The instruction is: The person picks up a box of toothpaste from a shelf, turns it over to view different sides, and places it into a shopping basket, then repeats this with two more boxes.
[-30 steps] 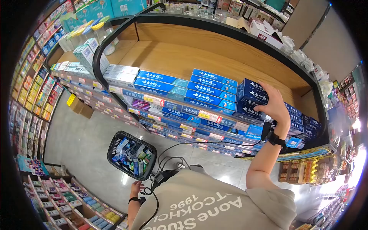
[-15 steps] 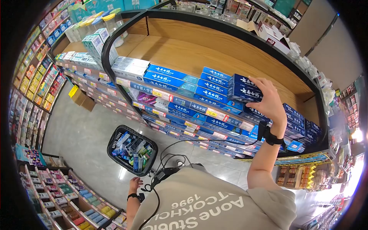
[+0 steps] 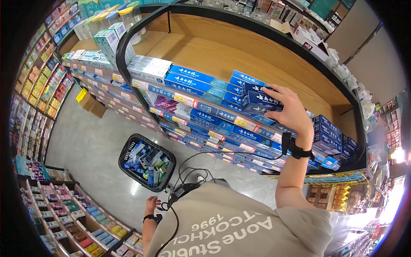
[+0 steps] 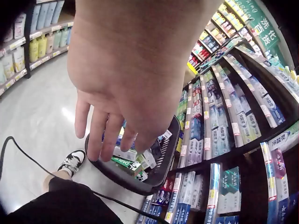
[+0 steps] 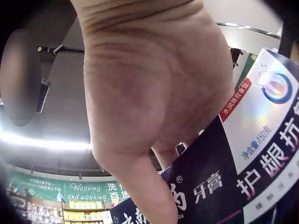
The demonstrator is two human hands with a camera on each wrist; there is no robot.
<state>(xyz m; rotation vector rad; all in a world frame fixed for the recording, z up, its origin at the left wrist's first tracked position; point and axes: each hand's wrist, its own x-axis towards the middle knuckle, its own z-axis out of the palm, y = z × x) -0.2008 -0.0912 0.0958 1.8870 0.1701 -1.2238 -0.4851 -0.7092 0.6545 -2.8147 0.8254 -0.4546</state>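
My right hand [image 3: 292,110] grips dark blue toothpaste boxes [image 3: 260,101] at the front of the top shelf, thumb on the near side and fingers over the top. Close up in the right wrist view, the thumb presses a dark box with a silver end panel [image 5: 266,100]. These boxes overlap a stack of brighter blue toothpaste boxes [image 3: 244,78]. More dark blue boxes [image 3: 327,135] are stacked to the right of the hand. My left hand [image 3: 152,204] hangs low with relaxed fingers, holding nothing. In the left wrist view it hangs in front of the black basket [image 4: 126,183].
The basket, full of assorted small boxes, stands on the floor left of my body. White boxes [image 3: 147,68] sit farther left on the shelf, beyond a black shelf frame [image 3: 122,55]. A cable [image 3: 227,152] runs to my right wrist. A cardboard box [image 3: 92,106] lies on the floor.
My right hand has drawn dark blue toothpaste boxes leftward from their place to the brighter blue stack. The left hand still hangs low.
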